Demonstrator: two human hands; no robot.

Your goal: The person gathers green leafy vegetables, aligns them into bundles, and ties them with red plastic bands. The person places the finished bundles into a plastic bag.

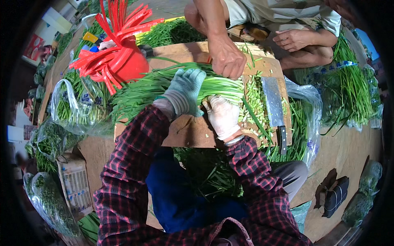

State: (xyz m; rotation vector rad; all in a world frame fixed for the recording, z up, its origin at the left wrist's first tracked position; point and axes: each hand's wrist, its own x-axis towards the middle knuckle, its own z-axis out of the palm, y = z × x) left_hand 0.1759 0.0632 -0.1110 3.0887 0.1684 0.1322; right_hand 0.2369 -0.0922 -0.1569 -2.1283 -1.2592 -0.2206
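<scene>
A thick bundle of green garlic chives [144, 89] lies across a wooden board [190, 133], its pale stem ends to the right. My left hand [184, 90], in a green-grey knit glove, presses on the bundle with fingers over it. My right hand [221, 115], in a whitish glove, grips the near side of the stems; its thumb is partly hidden. Another person's fist [227, 61] rests at the far side of the bundle. Cut stem pieces [254, 95] are scattered to the right, beside a cleaver [272, 101] lying flat, its black handle towards me.
Red strips [123, 40] fan out over a red container [132, 61] at the board's far left. Bagged greens [86, 107] stand left, more chives [354, 95] right. The other person's open hand [291, 40] rests near their knee. A plastic crate [75, 184] stands lower left.
</scene>
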